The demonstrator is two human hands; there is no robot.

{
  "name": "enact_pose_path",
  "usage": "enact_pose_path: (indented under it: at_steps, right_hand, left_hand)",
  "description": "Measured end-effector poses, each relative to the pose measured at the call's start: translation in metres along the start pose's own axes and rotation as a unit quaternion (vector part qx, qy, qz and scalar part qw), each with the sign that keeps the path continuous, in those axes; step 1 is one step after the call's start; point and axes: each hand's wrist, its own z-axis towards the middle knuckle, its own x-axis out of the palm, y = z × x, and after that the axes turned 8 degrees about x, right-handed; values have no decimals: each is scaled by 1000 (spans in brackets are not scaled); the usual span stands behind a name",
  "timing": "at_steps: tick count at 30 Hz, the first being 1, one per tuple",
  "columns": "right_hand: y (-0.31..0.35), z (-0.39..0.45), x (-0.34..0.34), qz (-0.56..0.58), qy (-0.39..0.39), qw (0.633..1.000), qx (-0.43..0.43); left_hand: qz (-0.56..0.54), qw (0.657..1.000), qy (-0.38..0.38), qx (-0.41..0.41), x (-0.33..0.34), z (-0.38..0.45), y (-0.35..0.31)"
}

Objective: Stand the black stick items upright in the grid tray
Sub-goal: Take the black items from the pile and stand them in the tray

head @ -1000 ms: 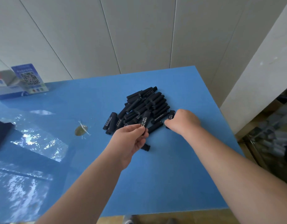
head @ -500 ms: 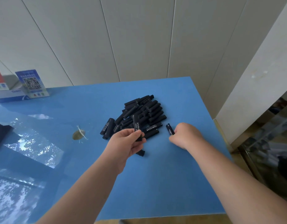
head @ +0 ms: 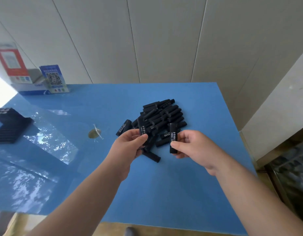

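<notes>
Gripping one black stick apiece, both hands hover over the near side of the pile (head: pixel 161 116). The left hand (head: pixel 128 147) has thumb and fingers curled round a stick (head: pixel 142 129) with white print, its upper end rising above the thumb. The right hand (head: pixel 193 147) pinches a second stick (head: pixel 173 137) between thumb and fingertips, holding it nearly upright, clear of the table. One loose stick (head: pixel 151 156) lies flat just below the left hand.

The pile sits toward the far right of the blue table (head: pixel 164 193), not far from the right edge; bare tabletop stretches from the hands to the near edge and leftward across the glossy reflections. The grid tray (head: pixel 10 126) stands at the far left edge, well apart from the pile; whether any of its cells are filled I cannot tell from this angle. Between tray and pile lies a small brownish object (head: pixel 95 133), possibly a leaf. A QR-code sign (head: pixel 53 79) stands at the table's back left.
</notes>
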Motion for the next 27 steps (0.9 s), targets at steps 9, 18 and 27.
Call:
enact_pose_path:
  at_steps: [9, 18, 27]
  right_hand:
    - [51, 20, 93, -54, 94, 991, -83]
    - [94, 26, 217, -83, 165, 974, -130]
    - [129, 14, 386, -96, 186, 968, -140]
  left_hand:
    - [19, 996, -79, 37, -90, -36, -18]
    - [-7, 986, -149, 72, -209, -81, -16]
    - [16, 981, -173, 85, -378, -130, -17]
